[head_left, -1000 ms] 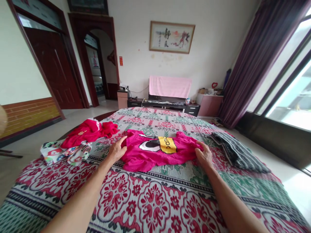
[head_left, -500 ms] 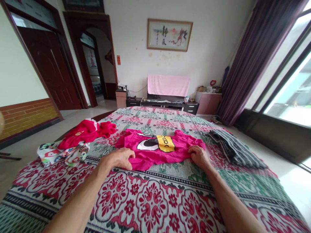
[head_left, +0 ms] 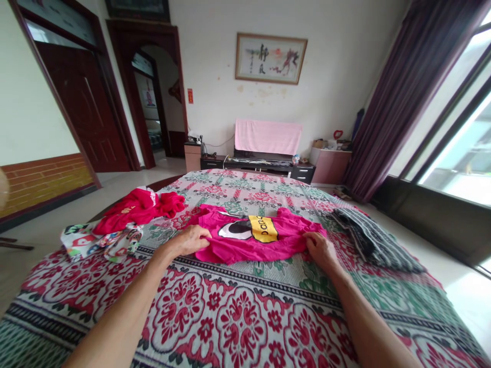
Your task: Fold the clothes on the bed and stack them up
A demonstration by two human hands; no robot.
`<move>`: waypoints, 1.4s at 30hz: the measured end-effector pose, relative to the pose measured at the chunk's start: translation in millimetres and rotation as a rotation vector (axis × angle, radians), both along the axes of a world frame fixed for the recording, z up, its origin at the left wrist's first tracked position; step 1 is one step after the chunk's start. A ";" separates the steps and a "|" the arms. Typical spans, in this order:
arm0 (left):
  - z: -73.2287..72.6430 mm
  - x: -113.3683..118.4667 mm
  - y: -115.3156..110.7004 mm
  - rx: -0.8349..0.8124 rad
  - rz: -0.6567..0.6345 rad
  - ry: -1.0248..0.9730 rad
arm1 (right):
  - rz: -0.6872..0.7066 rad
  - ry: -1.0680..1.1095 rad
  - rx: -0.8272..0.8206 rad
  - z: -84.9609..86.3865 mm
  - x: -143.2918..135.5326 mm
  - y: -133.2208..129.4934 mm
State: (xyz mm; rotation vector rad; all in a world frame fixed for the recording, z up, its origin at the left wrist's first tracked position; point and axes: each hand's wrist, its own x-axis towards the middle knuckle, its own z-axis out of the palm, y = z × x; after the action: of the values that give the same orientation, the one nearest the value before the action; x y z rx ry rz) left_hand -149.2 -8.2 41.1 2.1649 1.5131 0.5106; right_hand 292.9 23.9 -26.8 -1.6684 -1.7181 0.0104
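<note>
Both arms reach fwd from the bottom corners, forearms bare, converging on the bright pink cotton T-shirt w/ black-white-yellow print (head_left: 251, 237), which lies flat near the middle of the bed w/ red, green & white floral cover (head_left: 238, 317). Left hand (head_left: 191, 240) is palm down, fingers curled & pinching the shirt's near left hem. Right hand (head_left: 320, 248) is palm down too, fingers closed on the shirt's near right edge, by the sleeve. Wrists low, close to the cover.

Fingertips of both hands tuck under or into the fabric, so exact grip depth is hard to make out. Print lettering is foreshortened, not legible. Upper arms cut off by the frame.

Left of the shirt, just beside it: crumpled red garment (head_left: 136, 207), partly over a white patterned cloth w/ red & green figures (head_left: 97, 240) near the bed's left edge. Right of the shirt: folded dark grey striped cloth (head_left: 370, 237), running to the bed's right edge. Near half of the bed, btw the arms, is bare cover. Far half behind the shirt likewise bare up to the far edge.
</note>
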 end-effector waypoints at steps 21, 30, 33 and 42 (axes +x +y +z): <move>-50.9 -23.4 31.3 0.166 0.369 -0.539 | -0.303 0.116 0.019 3.6 4.4 0.9; -71.7 -36.0 41.2 0.276 0.505 -0.568 | -0.101 -0.019 0.283 17.3 -33.3 -5.9; -72.7 -40.0 43.5 0.392 0.579 -0.530 | 0.278 -0.070 0.250 24.2 -77.8 -17.2; -69.7 -39.4 42.4 0.407 0.583 -0.563 | 0.852 -0.280 0.029 26.1 -177.9 -38.7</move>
State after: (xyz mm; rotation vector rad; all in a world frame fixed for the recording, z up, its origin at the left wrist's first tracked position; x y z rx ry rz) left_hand -188.6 34.1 -28.5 1.5700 1.7766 1.5868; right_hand 115.0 -14.8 -0.6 -0.8314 -2.5065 0.1545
